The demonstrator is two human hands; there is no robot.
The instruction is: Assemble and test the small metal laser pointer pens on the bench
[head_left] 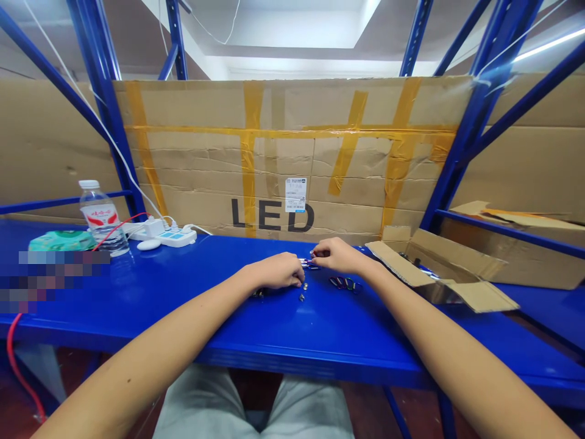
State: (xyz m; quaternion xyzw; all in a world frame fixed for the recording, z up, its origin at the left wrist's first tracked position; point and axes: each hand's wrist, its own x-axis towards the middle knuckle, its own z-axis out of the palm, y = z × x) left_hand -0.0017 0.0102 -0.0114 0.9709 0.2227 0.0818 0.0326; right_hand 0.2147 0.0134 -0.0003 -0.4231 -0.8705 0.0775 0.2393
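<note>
Grey trousers (201, 405) show below the near edge of the blue table (356, 335), and both our bare forearms reach in across it. Nearest to us among the small things lie two metal bits (301, 297), one behind the other, on the near side of our left hand (280, 271). The farther one is just beside its fingertips; the pair lies clearly closer to this hand than to the other. They are too small for us to read a long axis. Some dark pieces (259, 294) show just under the left wrist. The left hand's fingers curl downward, and we cannot tell whether they grip anything.

A short row of coloured rings (345, 283) runs sideways, below our right hand (336, 254) and nearer to it. That hand has thumb and fingers drawn together; whether something sits between them we cannot tell. Slim shiny pieces (308, 263) lie between the two hands, their length running roughly left to right, by the right fingertips.

Farther right stands an open cardboard box (475, 296) with things inside. To the left are a green packet (61, 241), a water bottle (104, 216) and a white power strip (183, 236). Behind, taped cardboard (205, 164) stands between blue posts (461, 149).
</note>
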